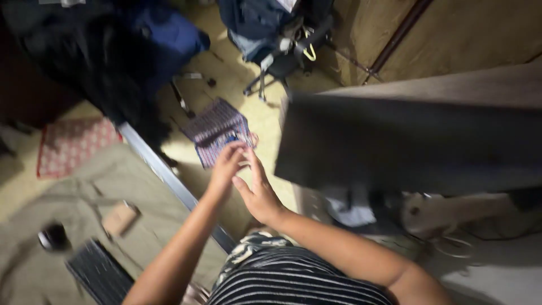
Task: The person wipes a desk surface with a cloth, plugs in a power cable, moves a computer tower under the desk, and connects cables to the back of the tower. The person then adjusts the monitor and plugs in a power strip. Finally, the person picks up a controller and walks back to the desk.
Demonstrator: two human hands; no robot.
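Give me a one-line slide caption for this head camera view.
Left hand and right hand meet, fingers touching, above a patterned cloth on the floor, beside a dark monitor.

A patterned woven cloth pouch (pixel 217 131) with a soft, matt surface. A dull olive cloth (pixel 84 197) covers the counter, edged by a smooth grey metal rail (pixel 169 175). A matt black plastic keyboard (pixel 99 274). A ribbed, striped knit shirt (pixel 288 279).
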